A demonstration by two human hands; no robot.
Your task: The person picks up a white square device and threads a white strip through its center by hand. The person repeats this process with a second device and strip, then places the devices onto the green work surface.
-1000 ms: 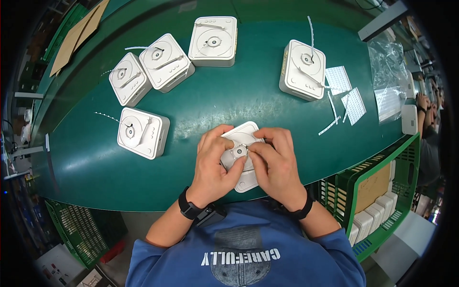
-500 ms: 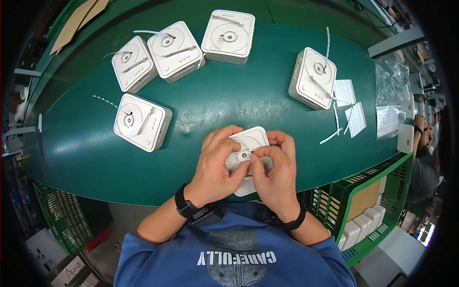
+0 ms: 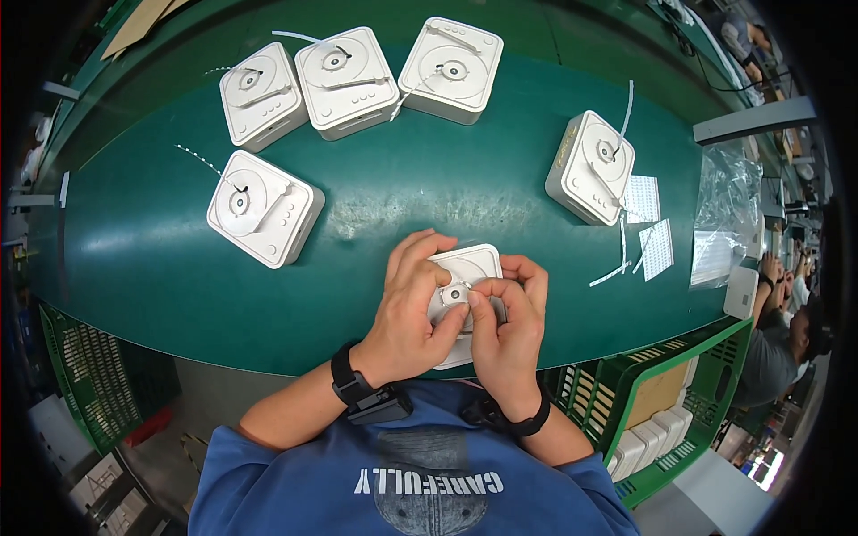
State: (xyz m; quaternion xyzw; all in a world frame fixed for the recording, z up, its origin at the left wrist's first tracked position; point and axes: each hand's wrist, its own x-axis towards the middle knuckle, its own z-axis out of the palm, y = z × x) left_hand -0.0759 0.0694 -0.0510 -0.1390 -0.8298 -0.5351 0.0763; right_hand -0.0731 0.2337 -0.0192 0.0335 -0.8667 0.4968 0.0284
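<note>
A white, turntable-shaped device [image 3: 478,258] lies on the green table close to my body, between my two hands. My left hand [image 3: 404,314] is curled around its left side, with the thumb and a fingertip by the small round hub [image 3: 455,295] in its middle. At the hub's right edge my right hand [image 3: 512,326] pinches thumb and forefinger together; what is between them is too small to make out. The other right fingers rest along the device's right side. My hands cover much of its near half.
Similar white devices with thin strips sticking out stand at the left [image 3: 265,207], far left and far middle, and another at the right [image 3: 590,167]. Sticker sheets [image 3: 657,249] and a clear plastic bag [image 3: 726,201] lie beyond. A green crate [image 3: 617,393] of white boxes adjoins the right edge.
The view has shifted slightly. Both hands stay on the device with nearly the same hold, and the fingertips remain at the hub.
</note>
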